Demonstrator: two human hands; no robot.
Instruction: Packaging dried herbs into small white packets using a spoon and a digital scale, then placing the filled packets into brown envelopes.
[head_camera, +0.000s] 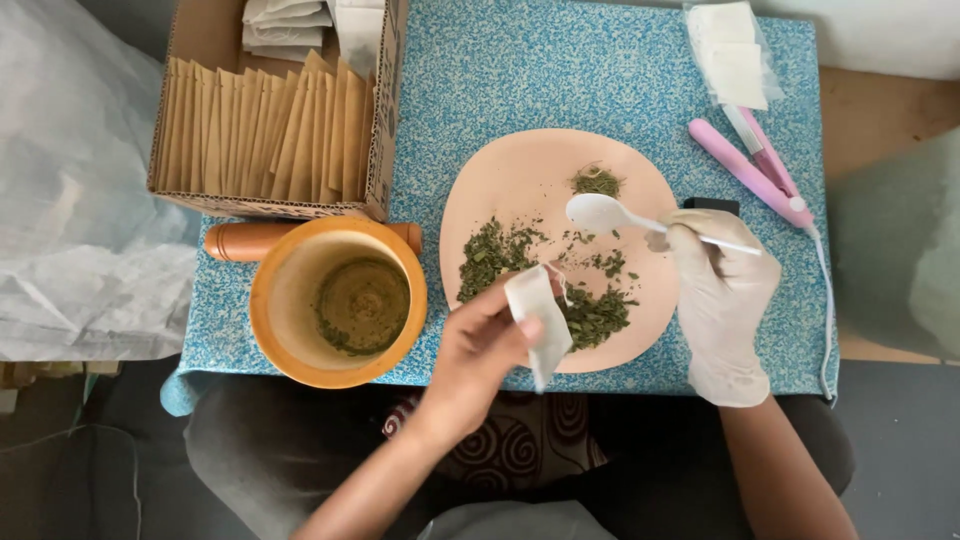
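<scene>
Her left hand (480, 345) is bare and pinched shut on a small white filter bag (537, 322), holding it over the near edge of the pink plate (520, 170). The right hand (722, 290), in a white glove, is closed around the handle of a white plastic spoon (600, 212), whose empty bowl hangs above the scattered dried green herbs (590, 312).

From where I stand, the bag's mouth looks barely open and floppy. A loaded spoon tipped against it could spill flakes onto her lap or the bench (600, 70), and a slack pinch would let the bag drop into the pile.

A speckled blue cover lies over the bench. On it sit an orange mortar (338, 300) with green residue inside and a pestle (245, 240) behind it, a cardboard box (380, 170) of tan envelopes, a pink sealing tool (750, 170) and a clear packet of white bags (728, 55). White plastic sacking lies to the left.
</scene>
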